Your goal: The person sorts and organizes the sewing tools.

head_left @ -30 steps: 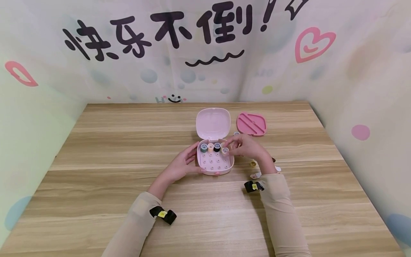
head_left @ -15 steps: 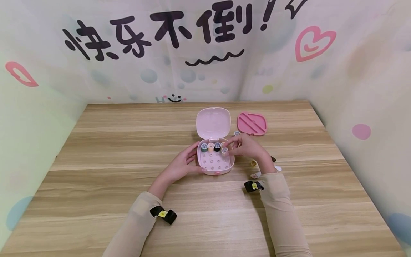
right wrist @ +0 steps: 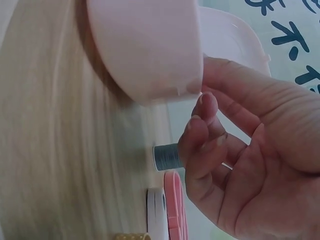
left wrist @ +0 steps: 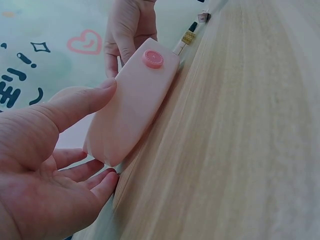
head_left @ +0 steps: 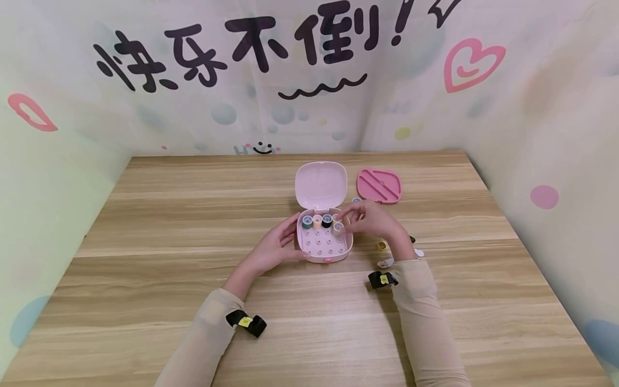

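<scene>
An open light-pink sewing box [head_left: 325, 257] stands on the table with its lid [head_left: 321, 185] tipped back. Its floor carries rows of small pegs, and thread spools line the back: green [head_left: 307, 222], peach [head_left: 317, 221] and black [head_left: 327, 221]. My left hand [head_left: 271, 251] holds the box, thumb at the front edge and fingers along the left side. Inside the back right corner, my right hand [head_left: 369, 221] pinches a pale spool [head_left: 338, 228] between thumb and fingers. Another light spool is partly covered by that hand. In the right wrist view, the box wall [right wrist: 150, 50] hides the pinched spool.
A pink divided tray [head_left: 379, 186] lies behind and right of the box. Close to the right hand stands a grey thread spool [right wrist: 167, 157]. A gold thimble [head_left: 381, 246] and small pale items [head_left: 385, 264] lie beside the right wrist. A printed cloth hangs behind the table.
</scene>
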Demonstrator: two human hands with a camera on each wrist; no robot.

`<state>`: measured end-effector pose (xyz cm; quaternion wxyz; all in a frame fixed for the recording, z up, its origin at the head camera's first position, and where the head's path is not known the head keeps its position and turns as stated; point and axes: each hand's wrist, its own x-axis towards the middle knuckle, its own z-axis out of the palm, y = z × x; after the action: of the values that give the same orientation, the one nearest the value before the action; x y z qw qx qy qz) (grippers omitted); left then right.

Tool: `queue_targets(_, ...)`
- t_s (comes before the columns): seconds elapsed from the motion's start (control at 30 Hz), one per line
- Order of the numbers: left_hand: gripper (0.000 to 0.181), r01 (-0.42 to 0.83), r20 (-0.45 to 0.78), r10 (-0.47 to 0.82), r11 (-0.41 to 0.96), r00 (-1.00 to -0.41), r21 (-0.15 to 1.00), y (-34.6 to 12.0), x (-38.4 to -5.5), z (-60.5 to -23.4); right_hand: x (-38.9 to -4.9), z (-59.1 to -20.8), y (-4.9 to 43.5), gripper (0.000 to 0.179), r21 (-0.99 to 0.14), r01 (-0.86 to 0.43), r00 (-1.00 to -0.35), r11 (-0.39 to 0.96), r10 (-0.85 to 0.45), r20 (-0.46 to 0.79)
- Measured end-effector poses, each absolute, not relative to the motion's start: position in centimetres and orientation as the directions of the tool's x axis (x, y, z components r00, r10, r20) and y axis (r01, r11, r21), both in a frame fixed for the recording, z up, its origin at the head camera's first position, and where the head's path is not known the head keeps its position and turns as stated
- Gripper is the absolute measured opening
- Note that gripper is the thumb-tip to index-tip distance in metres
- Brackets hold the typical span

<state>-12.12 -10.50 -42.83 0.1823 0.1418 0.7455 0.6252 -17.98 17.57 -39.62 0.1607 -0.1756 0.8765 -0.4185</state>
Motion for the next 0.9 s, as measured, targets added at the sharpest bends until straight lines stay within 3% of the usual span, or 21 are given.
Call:
queue_targets(0.43, 0.1, -0.051, -0.116, 0.443, 0.155, -0.889, 0.987, -10.6, -12.0, -42.6, -18.2, -39.6, 19.1, 0.035, -0.824, -0.116, -0.919, 0.554, -0.374, -0.123)
queue_targets(0.9, 0.1, -0.028, -0.099, 0.443, 0.164, -0.891, 0.986, -10.7, -12.1, -42.8, -18.6, -41.0, 18.9, 0.033, -0.867, -0.076, -0.985, 0.492, -0.17, -0.011)
